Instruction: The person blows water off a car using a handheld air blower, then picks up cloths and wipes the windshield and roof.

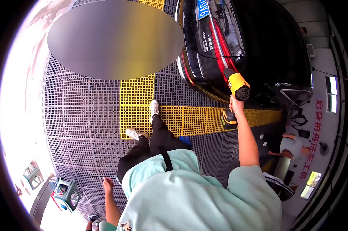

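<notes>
One yellow-and-black, pistol-shaped power tool (240,85), in the head view, is gripped by the right hand (236,104), at two o'clock from the left hand (109,184), too small to tell open or closed; at eleven o'clock, a blurred grey oval (114,38) hides grey-and-yellow grid flooring (104,96).

Yellow-and-black power tool (239,86), black car (274,42), red taillight (224,62), blue plate (203,9). Grey grid floor (68,100), bright yellow bands (137,93). Mint-ish shirt (181,200).

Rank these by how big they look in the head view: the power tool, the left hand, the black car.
1. Black car, largest by far
2. Power tool, in the right hand
3. Left hand, smallest
</notes>
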`<action>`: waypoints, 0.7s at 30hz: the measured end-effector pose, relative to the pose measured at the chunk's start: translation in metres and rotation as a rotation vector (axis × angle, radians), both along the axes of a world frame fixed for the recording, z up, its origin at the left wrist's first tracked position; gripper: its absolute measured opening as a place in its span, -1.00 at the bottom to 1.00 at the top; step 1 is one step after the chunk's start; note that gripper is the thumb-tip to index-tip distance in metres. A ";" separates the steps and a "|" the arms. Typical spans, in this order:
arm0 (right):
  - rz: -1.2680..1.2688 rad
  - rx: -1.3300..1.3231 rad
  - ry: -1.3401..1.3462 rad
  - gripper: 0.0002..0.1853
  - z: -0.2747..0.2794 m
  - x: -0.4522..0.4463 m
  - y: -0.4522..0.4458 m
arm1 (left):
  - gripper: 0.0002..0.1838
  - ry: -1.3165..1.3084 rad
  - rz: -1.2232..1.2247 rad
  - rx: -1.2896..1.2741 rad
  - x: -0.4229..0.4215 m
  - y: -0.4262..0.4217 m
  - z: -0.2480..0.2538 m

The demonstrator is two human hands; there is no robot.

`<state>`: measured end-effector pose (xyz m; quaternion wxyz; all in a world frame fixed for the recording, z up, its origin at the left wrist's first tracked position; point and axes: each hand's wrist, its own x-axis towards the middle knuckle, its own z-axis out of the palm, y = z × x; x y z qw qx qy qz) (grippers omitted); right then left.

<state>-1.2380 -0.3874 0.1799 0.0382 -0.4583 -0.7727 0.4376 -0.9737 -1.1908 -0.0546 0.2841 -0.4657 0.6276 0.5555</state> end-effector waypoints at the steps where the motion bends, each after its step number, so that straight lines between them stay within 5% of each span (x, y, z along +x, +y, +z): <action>1: 0.024 0.042 -0.023 -0.70 0.019 -0.016 -0.004 | -0.37 -0.021 0.038 0.028 0.004 0.002 -0.001; 5: 0.129 0.095 -0.043 -0.73 0.080 -0.070 -0.026 | -0.38 0.007 0.143 0.057 0.016 0.012 -0.019; 10: 0.142 0.099 -0.010 -0.73 0.084 -0.098 -0.057 | -0.39 0.014 0.169 0.114 0.004 0.026 -0.017; 18: 0.004 0.052 -0.007 -0.80 -0.069 -0.098 -0.058 | -0.38 -0.023 0.090 0.084 -0.078 0.015 0.003; 21: 0.126 0.316 0.068 -0.52 -0.158 -0.101 -0.023 | -0.37 -0.015 0.041 0.002 -0.132 0.000 0.017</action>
